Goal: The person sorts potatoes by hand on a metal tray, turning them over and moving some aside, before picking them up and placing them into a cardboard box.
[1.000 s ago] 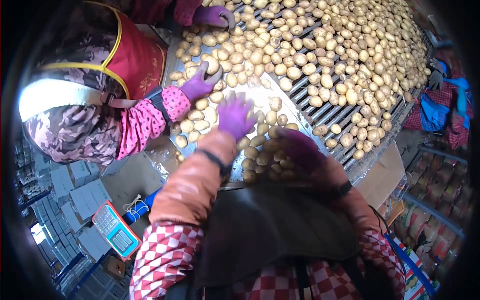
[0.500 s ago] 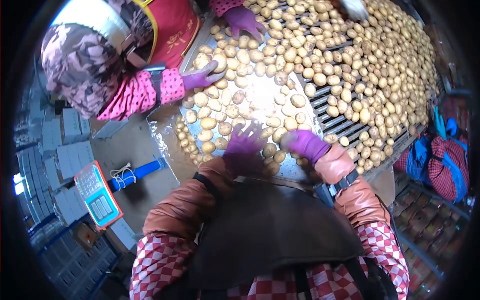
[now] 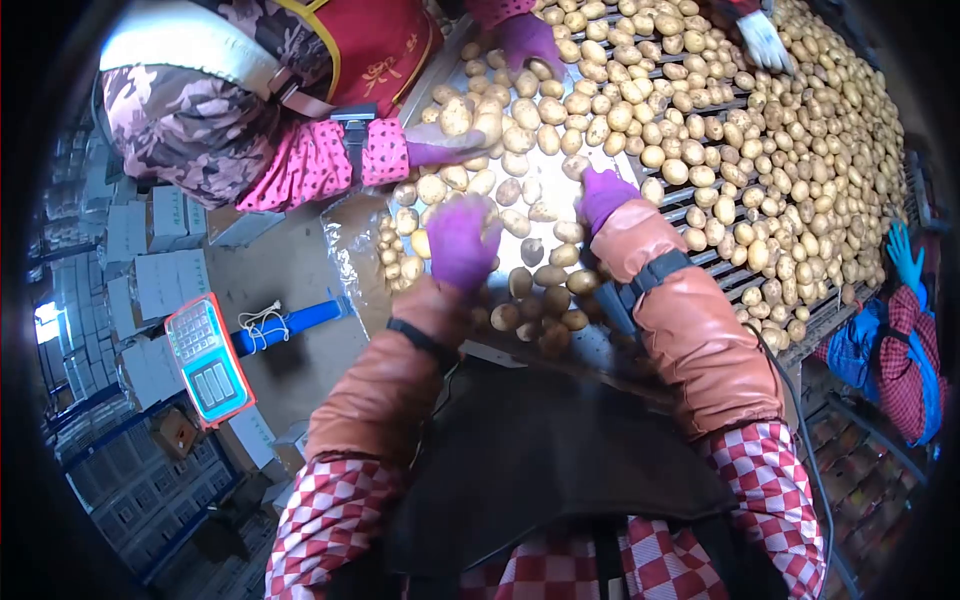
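Note:
My left hand (image 3: pixel 463 245), in a purple glove, is over the left part of the metal tray (image 3: pixel 545 185), among loose potatoes. Its fingers look curled but are smeared by motion, and any potato under them is hidden. Farther right, my right hand (image 3: pixel 605 198), also in purple, reaches to a potato (image 3: pixel 575 167) and is against or close beside it. The back of the glove hides most of its fingers. Between my hands several potatoes (image 3: pixel 532 251) lie on the tray, with more in shadow close to my black apron (image 3: pixel 550 460).
A co-worker's purple-gloved hands (image 3: pixel 445 147) handle potatoes at the tray's far left. A white-gloved hand (image 3: pixel 765 42) is at the top. Potatoes heap over a slatted rack (image 3: pixel 730 262) on the right. A scale display (image 3: pixel 210 360) stands left; another person (image 3: pixel 900 350) is far right.
My left hand has drawn left, its spread fingers now looking curled. My right hand has reached forward across the tray. The white-gloved hand shows more fully, and the view has shifted slightly.

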A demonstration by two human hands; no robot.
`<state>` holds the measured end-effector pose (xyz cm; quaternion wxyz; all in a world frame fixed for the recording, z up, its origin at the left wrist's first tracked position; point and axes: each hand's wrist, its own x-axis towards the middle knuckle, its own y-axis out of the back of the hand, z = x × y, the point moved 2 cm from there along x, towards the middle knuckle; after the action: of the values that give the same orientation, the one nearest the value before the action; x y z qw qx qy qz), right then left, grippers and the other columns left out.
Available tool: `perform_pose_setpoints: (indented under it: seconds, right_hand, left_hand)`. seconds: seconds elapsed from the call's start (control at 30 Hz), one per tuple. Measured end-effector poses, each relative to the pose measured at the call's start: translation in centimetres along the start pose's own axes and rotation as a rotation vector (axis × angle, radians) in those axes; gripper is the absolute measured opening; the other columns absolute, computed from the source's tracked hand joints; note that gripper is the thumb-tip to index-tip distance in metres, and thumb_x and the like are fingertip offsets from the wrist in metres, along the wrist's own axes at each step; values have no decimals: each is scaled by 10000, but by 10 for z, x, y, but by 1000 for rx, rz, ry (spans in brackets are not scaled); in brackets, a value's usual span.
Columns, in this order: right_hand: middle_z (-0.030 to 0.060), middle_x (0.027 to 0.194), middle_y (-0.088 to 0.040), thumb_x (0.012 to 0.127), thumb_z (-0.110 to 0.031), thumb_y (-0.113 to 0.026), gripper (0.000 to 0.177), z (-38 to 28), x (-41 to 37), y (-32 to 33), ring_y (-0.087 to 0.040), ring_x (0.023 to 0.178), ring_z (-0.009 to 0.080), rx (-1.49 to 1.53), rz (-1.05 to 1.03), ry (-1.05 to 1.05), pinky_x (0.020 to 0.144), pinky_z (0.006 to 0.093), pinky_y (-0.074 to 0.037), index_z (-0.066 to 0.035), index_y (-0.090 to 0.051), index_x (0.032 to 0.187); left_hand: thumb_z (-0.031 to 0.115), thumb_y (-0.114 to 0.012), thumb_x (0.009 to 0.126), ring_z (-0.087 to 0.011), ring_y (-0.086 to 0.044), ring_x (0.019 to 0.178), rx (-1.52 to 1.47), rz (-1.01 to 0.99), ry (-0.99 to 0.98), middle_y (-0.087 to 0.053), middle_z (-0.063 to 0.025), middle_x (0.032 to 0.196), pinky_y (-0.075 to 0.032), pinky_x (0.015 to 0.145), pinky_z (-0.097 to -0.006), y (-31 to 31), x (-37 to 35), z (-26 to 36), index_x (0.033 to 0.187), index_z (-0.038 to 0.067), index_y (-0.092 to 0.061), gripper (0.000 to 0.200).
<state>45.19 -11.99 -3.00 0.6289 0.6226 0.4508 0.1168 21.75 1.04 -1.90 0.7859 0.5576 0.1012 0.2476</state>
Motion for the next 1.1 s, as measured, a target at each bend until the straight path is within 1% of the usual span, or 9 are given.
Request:
perform_pose_setpoints:
  seconds: [0.17, 0.3, 0.47, 0.6, 0.87, 0.9, 1.0, 1.03, 1.1]
  right_hand:
    - [207, 1011, -649, 827, -381, -653, 396, -10, -24, -16, -618, 1021, 400, -30, -26, 63, 881, 492, -513, -148, -618, 1144]
    - [144, 876, -655, 856, -401, -660, 395, 11, -27, 0, -659, 817, 314, 248, 7, 82, 729, 421, -545, -103, -631, 1114]
    - [57, 1023, -645, 949, -375, -561, 408, 53, -93, -18, -617, 884, 141, 1905, -364, -119, 654, 274, -526, -63, -609, 1207]
    - [144, 1398, -496, 976, -295, -513, 564, 31, -166, 6, -567, 1130, 251, 2272, -347, -146, 889, 351, -498, -88, -343, 1472]
    - [182, 1452, -389, 1047, -294, -341, 452, 29, -203, -33, -449, 1264, 366, 2773, -43, -164, 1080, 492, -364, -124, -333, 1465]
    - [162, 1425, -419, 1048, -257, -350, 422, 36, -204, -57, -437, 1281, 319, 2881, -172, 425, 1084, 468, -365, -107, -356, 1443]
    - [141, 1373, -483, 1028, -206, -436, 434, 39, -214, -77, -485, 1248, 260, 2650, 214, -17, 1055, 404, -412, -70, -362, 1434]
    - [118, 1302, -551, 977, -90, -532, 477, 36, -234, -60, -534, 1212, 211, 1712, 382, -116, 1008, 337, -461, -33, -366, 1420]
    - [110, 1265, -559, 919, -125, -641, 529, 74, -272, -89, -569, 1126, 229, 2367, 209, 275, 946, 338, -500, -57, -421, 1395]
  left_hand:
    - [537, -672, 793, -417, -265, 1413, 120, -174, 121, -241, -188, 1552, -147, 1102, -687, -2, 18, 41, 1440, 210, -419, 768]
    - [340, -716, 722, -378, -474, 1186, 34, -181, -236, -505, -130, 1309, -374, 970, -540, 5, -26, 34, 1294, 156, -512, 634]
    - [134, -628, 776, -407, -573, 858, -143, 242, -256, -625, -172, 891, -448, 791, -482, 42, 25, 30, 1015, 47, -649, 256]
    - [408, -683, 796, -425, -565, 1076, -20, 182, -148, -602, -205, 1213, -433, 946, -508, -11, 125, -2, 1200, 93, -636, 515]
    - [507, -667, 779, -565, -302, 1324, 194, -192, -378, -329, -269, 1497, -264, 1055, -646, -17, 29, 34, 1438, 211, -444, 756]
    - [499, -662, 782, -542, -303, 1331, 140, -222, -399, -342, -236, 1501, -247, 1064, -632, -16, 6, 33, 1452, 219, -426, 764]
    - [485, -650, 803, -486, -329, 1329, 212, -338, -528, -345, -230, 1494, -236, 1062, -620, 4, -24, 10, 1459, 176, -413, 762]
    - [446, -674, 787, -465, -344, 1320, 139, -304, -538, -371, -218, 1470, -247, 1066, -591, 9, -30, -2, 1438, 148, -419, 760]
    - [378, -693, 751, -453, -375, 1269, 59, -311, -554, -417, -222, 1402, -304, 1037, -549, 22, -31, -15, 1378, 103, -457, 724]
